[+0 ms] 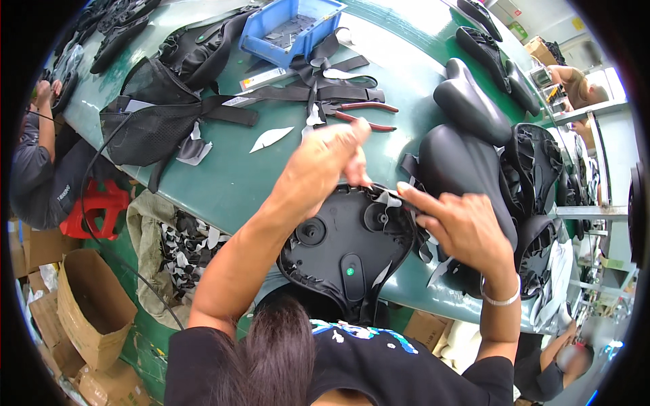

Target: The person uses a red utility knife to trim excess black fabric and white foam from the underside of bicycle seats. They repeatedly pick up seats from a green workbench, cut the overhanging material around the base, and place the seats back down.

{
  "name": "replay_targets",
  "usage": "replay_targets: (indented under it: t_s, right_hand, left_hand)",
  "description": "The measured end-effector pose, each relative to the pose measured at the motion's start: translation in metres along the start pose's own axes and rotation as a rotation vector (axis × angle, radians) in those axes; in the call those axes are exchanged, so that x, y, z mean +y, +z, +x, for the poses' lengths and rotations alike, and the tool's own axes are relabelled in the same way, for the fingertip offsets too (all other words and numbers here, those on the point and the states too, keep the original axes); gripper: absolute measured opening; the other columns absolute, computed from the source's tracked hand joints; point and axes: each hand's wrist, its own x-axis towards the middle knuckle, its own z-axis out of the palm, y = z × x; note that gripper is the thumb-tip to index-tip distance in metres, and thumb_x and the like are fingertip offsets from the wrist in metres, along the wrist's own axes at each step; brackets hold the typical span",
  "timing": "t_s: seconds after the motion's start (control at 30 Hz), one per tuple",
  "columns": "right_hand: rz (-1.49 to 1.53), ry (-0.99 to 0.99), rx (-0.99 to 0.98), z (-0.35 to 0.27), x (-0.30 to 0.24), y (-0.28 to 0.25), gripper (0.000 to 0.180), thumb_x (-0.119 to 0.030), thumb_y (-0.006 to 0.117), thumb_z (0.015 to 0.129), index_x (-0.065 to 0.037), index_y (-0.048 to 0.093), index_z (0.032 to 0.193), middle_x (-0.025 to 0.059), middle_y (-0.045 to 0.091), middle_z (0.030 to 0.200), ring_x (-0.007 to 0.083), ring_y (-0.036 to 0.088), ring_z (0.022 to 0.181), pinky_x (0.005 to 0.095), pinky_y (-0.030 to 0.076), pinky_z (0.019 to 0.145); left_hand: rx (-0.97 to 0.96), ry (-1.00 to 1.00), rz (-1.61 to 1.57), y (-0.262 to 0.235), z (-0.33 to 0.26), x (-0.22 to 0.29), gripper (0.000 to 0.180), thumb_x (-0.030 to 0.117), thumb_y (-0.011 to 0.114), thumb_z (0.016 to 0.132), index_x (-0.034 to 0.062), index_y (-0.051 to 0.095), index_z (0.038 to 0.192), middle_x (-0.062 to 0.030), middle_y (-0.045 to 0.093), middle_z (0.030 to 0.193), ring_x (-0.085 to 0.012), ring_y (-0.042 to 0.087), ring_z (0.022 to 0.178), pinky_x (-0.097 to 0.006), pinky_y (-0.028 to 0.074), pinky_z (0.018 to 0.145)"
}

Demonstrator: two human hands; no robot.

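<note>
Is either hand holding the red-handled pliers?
No. The pliers lie on the green table; both hands work on the upturned black saddle.

Bare green table left of the upturned saddle base: open passage there, only a white paper scrap on it. Ahead, red-handled pliers and black straps block. Right side crowded with finished black saddles, touching one another. Far left, mesh bag.
</note>
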Motion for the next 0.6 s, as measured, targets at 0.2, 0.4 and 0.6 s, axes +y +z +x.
replay_targets:
  t_s: [0.2,0.4,0.6]
  right_hand:
    - [0.002,0.25,0.029,-0.06,-0.038,0.022,0.05,-0.024,0.061,0.085,-0.022,0.053,0.135,0.0055,0.048,0.056,0.0239,0.049,0.046,0.0378,0.034,0.049]
    - [0.071,0.286,0.122,-0.072,-0.043,0.043,0.058,-0.021,0.066,0.082,-0.019,0.049,0.137,0.0063,0.049,0.055,0.0242,0.051,0.043,0.0378,0.038,0.044]
    - [0.438,0.497,0.166,-0.103,-0.083,0.071,0.063,-0.02,0.066,0.084,-0.009,0.041,0.141,0.0133,0.061,0.064,0.0315,0.058,0.049,0.041,0.042,0.047]
  left_hand:
    - [0.065,0.565,0.492,0.012,0.004,0.061,0.033,0.033,0.057,0.094,0.0059,0.056,0.074,0.001,0.045,0.062,-0.0079,0.036,0.053,-0.023,0.03,0.046]
    - [-0.293,0.005,0.91,0.013,-0.014,0.011,0.031,0.028,0.068,0.079,0.0025,0.063,0.064,-0.0068,0.061,0.068,-0.016,0.054,0.072,-0.032,0.042,0.065]
    - [0.639,0.523,-0.443,-0.004,-0.002,0.052,0.011,0.015,0.065,0.083,0.0052,0.06,0.086,-0.0029,0.056,0.079,-0.017,0.051,0.074,-0.032,0.043,0.07]
